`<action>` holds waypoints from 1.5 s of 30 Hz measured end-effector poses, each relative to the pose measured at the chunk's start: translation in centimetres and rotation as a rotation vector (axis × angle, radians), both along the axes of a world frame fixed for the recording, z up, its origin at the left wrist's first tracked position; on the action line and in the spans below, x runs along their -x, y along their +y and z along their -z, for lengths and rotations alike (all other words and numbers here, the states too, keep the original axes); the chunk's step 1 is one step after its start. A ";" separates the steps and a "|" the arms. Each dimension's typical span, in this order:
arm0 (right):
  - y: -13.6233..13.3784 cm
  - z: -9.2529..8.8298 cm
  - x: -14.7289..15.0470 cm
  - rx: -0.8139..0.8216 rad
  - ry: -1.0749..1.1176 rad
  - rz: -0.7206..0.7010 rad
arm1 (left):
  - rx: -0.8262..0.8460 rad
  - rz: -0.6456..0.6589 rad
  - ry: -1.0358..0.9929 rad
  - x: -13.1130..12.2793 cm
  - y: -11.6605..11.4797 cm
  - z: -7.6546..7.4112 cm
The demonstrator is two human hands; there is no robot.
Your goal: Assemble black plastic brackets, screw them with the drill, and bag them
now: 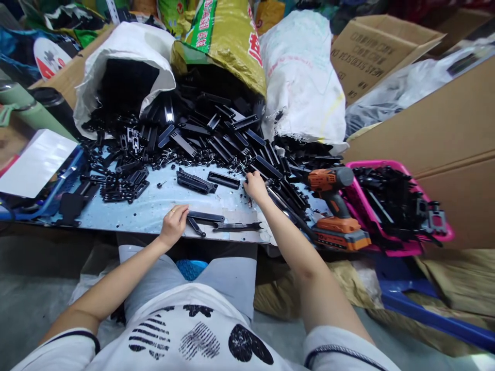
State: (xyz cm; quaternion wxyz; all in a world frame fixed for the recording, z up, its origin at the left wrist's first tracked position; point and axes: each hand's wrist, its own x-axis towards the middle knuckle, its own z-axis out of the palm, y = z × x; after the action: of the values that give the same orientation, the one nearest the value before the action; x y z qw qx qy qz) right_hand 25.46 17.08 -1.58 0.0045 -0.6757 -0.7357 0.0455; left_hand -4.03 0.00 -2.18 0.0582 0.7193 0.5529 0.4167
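My left hand (175, 221) rests at the near edge of a light blue worktable (154, 206), fingers curled on the end of a long black plastic strip (207, 216). Two more black strips (235, 225) lie just right of it. My right hand (255, 185) reaches farther out to the edge of a big heap of black plastic parts (216, 134), fingers bent down among small pieces; what they hold is hidden. A dark assembled bracket (195, 181) lies between the hands and the heap.
An orange cordless drill (334, 206) stands right of my right hand, beside a pink basket (402, 247) full of black parts. White (301, 77) and yellow sacks (228, 36) spill parts at the back. Cardboard boxes (456, 129) stand right; a blue tray (58, 190) and bottles left.
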 end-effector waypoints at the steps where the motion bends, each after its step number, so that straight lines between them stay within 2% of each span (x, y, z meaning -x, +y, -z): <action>1: -0.3 0.1 -0.1 -0.003 -0.004 -0.016 | 0.004 0.011 0.046 -0.1 -0.2 0.0; 5: -1.2 0.1 -0.5 0.006 -0.019 -0.058 | 0.023 0.056 0.242 0.3 -0.7 -0.1; 11: -0.9 -0.8 -0.4 0.005 0.026 -0.037 | 0.000 0.219 0.289 2.1 0.6 0.9; 13: -1.0 -1.6 0.0 -0.014 0.141 0.002 | -0.012 0.264 0.295 2.5 1.0 1.1; 15: -1.6 -2.6 0.4 -0.032 0.409 0.054 | -0.005 0.282 0.272 2.5 1.2 1.2; 17: -3.0 -3.5 1.0 0.082 0.823 0.111 | 0.013 0.285 0.235 2.4 1.1 1.2; 19: -5.2 -4.1 1.8 0.376 1.214 0.179 | 0.022 0.267 0.205 2.2 0.9 1.2; 21: -7.5 -4.1 2.6 0.693 1.433 0.274 | 0.021 0.253 0.193 1.9 0.6 1.1; 23: -9.6 -3.7 3.5 0.866 1.504 0.385 | 0.015 0.246 0.185 1.8 0.5 1.1; 26: -11.3 -2.8 4.2 0.837 1.544 0.481 | 0.001 0.246 0.189 1.8 0.5 1.0; 29: -11.6 -2.5 4.4 0.734 1.535 0.468 | 0.017 0.247 0.209 2.0 0.3 1.0; 33: -11.6 -2.5 4.7 0.694 1.377 0.361 | 0.040 0.176 0.281 0.7 0.0 0.1; 35: -11.9 -2.4 4.7 0.624 1.274 0.290 | 0.070 0.240 0.349 -1.0 0.0 -0.7; 36: -12.2 -2.2 4.7 0.539 1.216 0.227 | 0.099 0.297 0.385 -2.0 0.0 -1.2; 38: -13.2 -1.8 4.2 0.293 1.055 0.013 | 0.182 0.390 0.446 -4.0 0.3 -1.9; 40: -14.3 -1.1 3.4 0.070 0.826 -0.269 | 0.275 0.431 0.482 -5.5 0.8 -2.3; 42: -15.2 -0.1 2.4 -0.064 0.586 -0.514 | 0.339 0.458 0.494 -6.2 1.3 -2.2; 45: -14.9 1.4 1.1 -0.182 0.333 -0.740 | 0.340 0.466 0.497 -6.3 1.8 -1.7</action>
State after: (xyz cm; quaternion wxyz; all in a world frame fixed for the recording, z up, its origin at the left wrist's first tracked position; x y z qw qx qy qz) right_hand 24.39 2.16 -2.93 0.1666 -0.3461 -0.9191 0.0874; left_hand 2.27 1.78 -0.49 0.1340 0.8849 0.4330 0.1074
